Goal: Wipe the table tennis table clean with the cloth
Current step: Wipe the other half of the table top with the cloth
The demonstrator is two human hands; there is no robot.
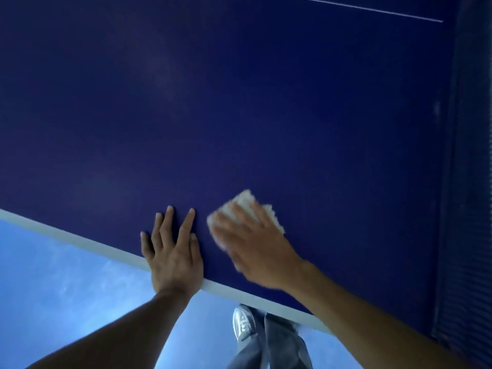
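Observation:
The dark blue table tennis table [239,115] fills most of the view, with a white stripe along its near edge. My right hand [253,246] presses a pale folded cloth [246,202] flat on the surface close to that edge; hand and cloth are motion-blurred. The cloth shows beyond my fingers and at both sides of the hand. My left hand [173,251] rests flat on the table just left of the cloth, fingers straight and spread, its palm over the white edge stripe.
The net [468,182] runs along the right side of the table. A thin white line [372,9] crosses the far top right. Below the table edge lie a light blue floor [66,283] and my shoe [242,324] and trouser legs.

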